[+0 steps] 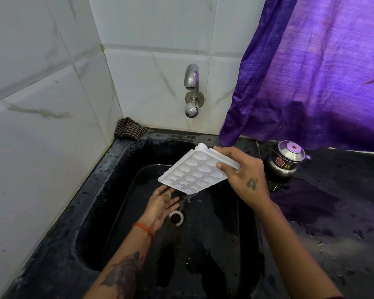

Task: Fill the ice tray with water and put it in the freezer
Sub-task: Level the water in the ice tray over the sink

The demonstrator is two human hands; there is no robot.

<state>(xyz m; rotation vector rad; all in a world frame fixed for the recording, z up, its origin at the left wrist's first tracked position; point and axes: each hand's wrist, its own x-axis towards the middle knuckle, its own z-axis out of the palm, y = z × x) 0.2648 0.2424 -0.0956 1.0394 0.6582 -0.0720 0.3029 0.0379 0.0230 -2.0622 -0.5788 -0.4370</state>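
Note:
A white plastic ice tray with several rounded cells hangs tilted over the black sink, its lower corner pointing down. Water runs off that corner toward the drain. My right hand grips the tray's upper right end. Just below the tray's lower left edge, my left hand is held palm up with fingers apart, holding nothing. The chrome tap on the tiled wall sits above and behind the tray, with no water coming from it.
A checked cloth lies in the sink's back left corner. A small steel pot with a lid stands on the wet black counter to the right. A purple curtain hangs behind it. White tiled walls close off the left and back.

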